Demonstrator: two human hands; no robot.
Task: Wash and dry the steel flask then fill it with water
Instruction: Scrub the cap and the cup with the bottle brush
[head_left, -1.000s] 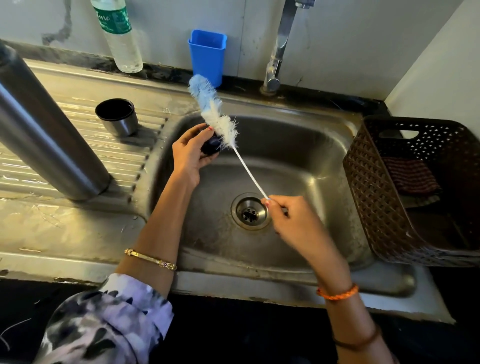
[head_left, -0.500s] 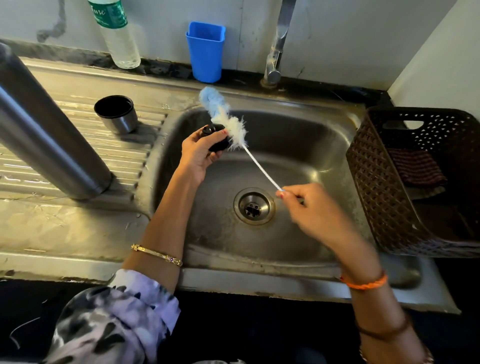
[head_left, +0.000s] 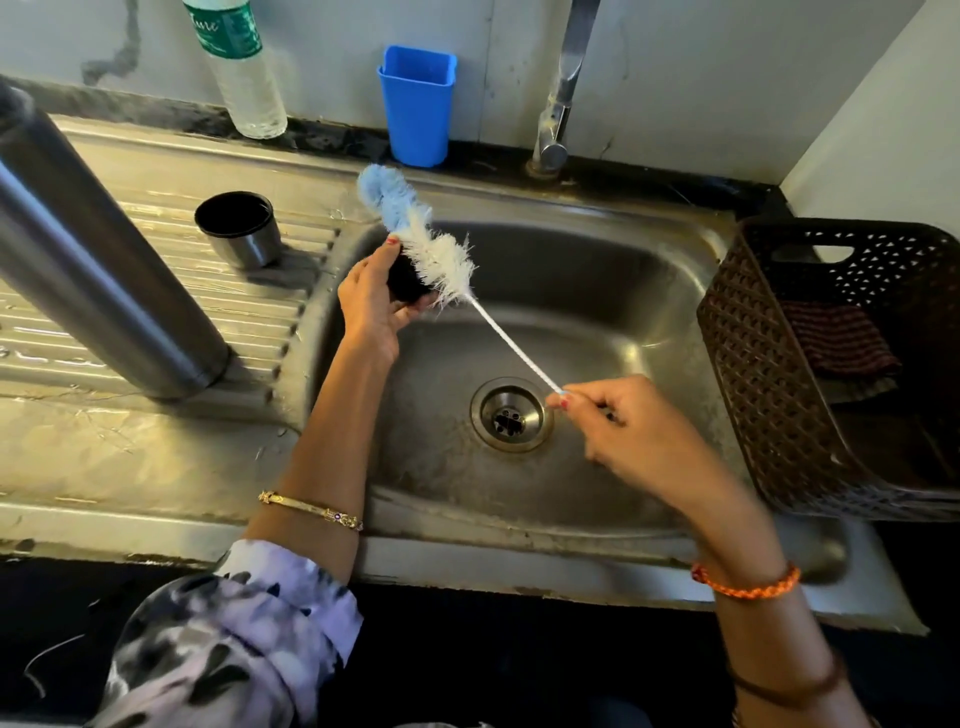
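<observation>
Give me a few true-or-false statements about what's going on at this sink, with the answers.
1. The right hand pinches the wire handle of the bottle brush. True.
2. The left hand is empty. False: it holds a small black cap against the brush bristles.
3. Water is running from the tap. False: no stream shows, and nothing falls into the sink.
4. The steel flask stands on the ribbed drainboard, left of the basin. True.
5. The steel cup lies inside the brown basket. False: it stands on the drainboard; the basket holds a striped cloth.
</observation>
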